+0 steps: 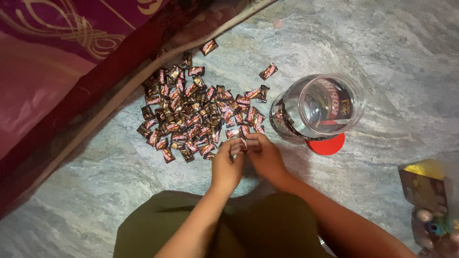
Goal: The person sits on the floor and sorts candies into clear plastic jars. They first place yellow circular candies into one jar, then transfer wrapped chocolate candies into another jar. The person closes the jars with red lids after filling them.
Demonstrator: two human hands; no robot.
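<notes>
Centrally, one wrapped candy (pixel 244 145) is pinched between the fingertips of the left hand (pixel 226 165) and the right hand (pixel 265 156), both closed narrowly upon it. Just beyond the hands, a heap of wrapped candies (pixel 196 114) is spread on the marble floor (pixel 95 200). Right of the hands, a clear plastic jar (pixel 315 107) is seen beside its red lid (pixel 327 145).

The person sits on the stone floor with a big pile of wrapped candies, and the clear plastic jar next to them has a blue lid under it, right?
Not quite: the lid beside the clear plastic jar is red, not blue, as the head view shows. The rest holds: a big pile of dark wrapped candies lies on the grey stone floor.
</notes>
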